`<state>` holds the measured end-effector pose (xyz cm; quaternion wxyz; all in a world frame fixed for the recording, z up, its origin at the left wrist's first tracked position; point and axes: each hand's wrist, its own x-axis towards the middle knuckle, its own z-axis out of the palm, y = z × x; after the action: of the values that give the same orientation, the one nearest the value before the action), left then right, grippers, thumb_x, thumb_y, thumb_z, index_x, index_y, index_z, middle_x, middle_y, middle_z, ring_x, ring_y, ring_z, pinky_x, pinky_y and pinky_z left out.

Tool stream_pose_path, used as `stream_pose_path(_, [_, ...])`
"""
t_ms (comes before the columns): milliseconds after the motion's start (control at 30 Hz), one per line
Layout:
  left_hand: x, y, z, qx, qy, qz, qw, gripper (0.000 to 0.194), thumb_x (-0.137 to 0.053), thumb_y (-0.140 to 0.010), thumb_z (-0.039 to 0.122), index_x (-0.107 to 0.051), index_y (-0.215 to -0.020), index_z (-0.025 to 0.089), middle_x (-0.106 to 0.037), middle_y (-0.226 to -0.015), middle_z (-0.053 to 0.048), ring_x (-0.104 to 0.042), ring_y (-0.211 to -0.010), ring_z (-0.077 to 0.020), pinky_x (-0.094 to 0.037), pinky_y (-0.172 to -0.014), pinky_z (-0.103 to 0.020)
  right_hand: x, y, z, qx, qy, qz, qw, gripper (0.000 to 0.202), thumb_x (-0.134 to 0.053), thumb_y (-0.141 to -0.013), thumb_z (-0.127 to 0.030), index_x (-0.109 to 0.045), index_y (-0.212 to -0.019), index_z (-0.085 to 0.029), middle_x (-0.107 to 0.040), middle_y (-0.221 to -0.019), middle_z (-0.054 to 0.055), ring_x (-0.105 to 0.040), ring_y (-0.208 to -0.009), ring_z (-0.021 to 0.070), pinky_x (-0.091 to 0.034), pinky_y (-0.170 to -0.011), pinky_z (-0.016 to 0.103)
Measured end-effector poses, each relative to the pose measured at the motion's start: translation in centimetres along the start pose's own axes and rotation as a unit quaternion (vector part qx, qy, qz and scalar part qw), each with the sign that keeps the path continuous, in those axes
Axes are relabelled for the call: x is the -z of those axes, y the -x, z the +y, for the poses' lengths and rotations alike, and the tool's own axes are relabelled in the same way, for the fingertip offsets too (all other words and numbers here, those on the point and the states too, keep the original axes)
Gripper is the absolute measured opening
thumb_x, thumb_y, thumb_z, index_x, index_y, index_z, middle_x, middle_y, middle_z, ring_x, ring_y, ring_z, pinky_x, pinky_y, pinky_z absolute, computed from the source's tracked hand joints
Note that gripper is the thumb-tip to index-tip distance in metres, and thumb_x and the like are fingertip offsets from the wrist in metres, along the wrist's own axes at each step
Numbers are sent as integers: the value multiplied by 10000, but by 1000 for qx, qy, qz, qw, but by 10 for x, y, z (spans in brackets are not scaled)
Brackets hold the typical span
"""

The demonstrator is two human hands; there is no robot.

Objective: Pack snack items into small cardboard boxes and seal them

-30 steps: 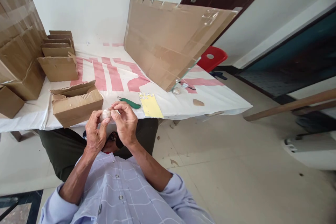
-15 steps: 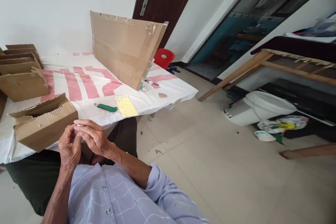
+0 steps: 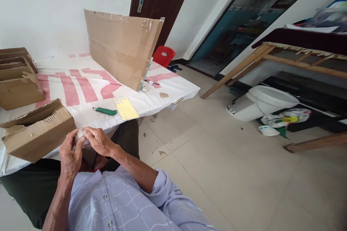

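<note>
While the view has turned to the right since one second ago, both hands remain together at the table's near edge, above the person's lap. The left hand (image 3: 69, 156) pinches a small whitish lump (image 3: 79, 135) between its thumb and its bent fingers. The right hand (image 3: 101, 144) presses on the same lump from the other side, with its fingers lying close together; what its hidden fingertips do, I cannot tell. Half a second ago the fingers covered this lump almost fully; now its pale upper face is visible between the two hands. One second ago the right fingers were more raised and more separated than now.

Just beside the left hand stands the open cardboard box (image 3: 40, 135), in the same place on the white tablecloth (image 3: 184, 88). The green utility knife (image 3: 106, 110) and the yellow card (image 3: 126, 109) also keep their places, lying near one another beyond the hands. Behind them, the large cardboard sheet (image 3: 121, 45) still leans. The big carton from the left has gone out of view, and the white bucket (image 3: 241, 107) is now visible on the floor.
</note>
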<state>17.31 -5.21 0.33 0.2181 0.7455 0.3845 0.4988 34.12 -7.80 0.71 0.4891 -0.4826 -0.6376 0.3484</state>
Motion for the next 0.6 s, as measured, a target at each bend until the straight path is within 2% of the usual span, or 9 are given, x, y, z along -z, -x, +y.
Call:
stream_pose_path(67, [0, -1, -3, 9, -14, -29, 999, 552, -681, -1055, 592, -736, -1405, 168, -793, -1110, -108, -732, -854, -227, -602, -792, -354, 7, 0, -3, -34, 10, -22, 999, 353, -428, -1197, -422, -630, -977, -232, -682, -764, -18, -712, -680, 153, -533, -732, 280])
stream_pose_path(133, [2, -4, -4, 11, -19, -93, 995, 646, -681, -1040, 645, -700, -1489, 180, -798, -1172, -131, -750, -906, -254, -621, -817, -377, 12, 0, -4, -53, 7, -34, 998, 403, -409, -1207, -440, -541, -879, -247, -574, -645, -56, -638, -574, 136, -485, -663, 268])
stream_pose_path(200, [4, -7, -4, 6, -22, -154, 988, 649, -701, -1019, 668, -719, -1466, 199, -806, -1197, -139, -760, -927, -270, -632, -842, -397, 16, 1, -3, -57, 1, -41, 998, 466, -402, -1210, -506, -487, -825, -257, -506, -582, -70, -591, -543, 135, -472, -648, 270])
stream_pose_path(267, [5, -10, -3, 4, -29, -184, 983, 622, -734, -994, 660, -734, -1426, 212, -813, -1176, -130, -751, -879, -261, -630, -812, -392, 18, 2, -1, -64, -19, -48, 997, 514, -407, -1197, -601, -477, -818, -262, -486, -584, -73, -565, -541, 136, -482, -638, 274])
stream_pose_path(367, [6, -15, 0, 2, -37, -188, 982, 542, -763, -964, 601, -747, -1355, 226, -807, -1110, -103, -725, -807, -240, -609, -731, -358, 18, 3, 5, -90, -98, -64, 989, 483, -478, -1148, -694, -556, -968, -253, -581, -735, -57, -611, -603, 138, -524, -626, 273])
stream_pose_path(467, [5, -18, 1, 7, -48, -153, 987, 457, -745, -941, 538, -754, -1267, 217, -799, -1054, -91, -722, -799, -240, -608, -726, -353, 17, 6, 12, -103, -156, -59, 980, 452, -681, -1058, -669, -591, -1197, -249, -699, -967, -19, -669, -726, 136, -566, -681, 269])
stream_pose_path(533, [2, -19, 0, 24, -57, -135, 989, 455, -751, -915, 535, -754, -1234, 211, -807, -1039, -94, -740, -827, -256, -621, -761, -369, 15, 8, 17, -94, -143, -29, 985, 482, -807, -972, -632, -620, -1183, -240, -728, -1054, 2, -666, -803, 138, -568, -730, 268])
stream_pose_path(600, [-5, -20, -2, 50, -59, -132, 988, 475, -765, -894, 563, -756, -1213, 211, -819, -1031, -97, -761, -857, -275, -635, -798, -392, 12, 12, 22, -93, -138, -2, 986, 486, -861, -915, -620, -647, -1105, -227, -734, -1048, 9, -660, -850, 150, -566, -753, 272])
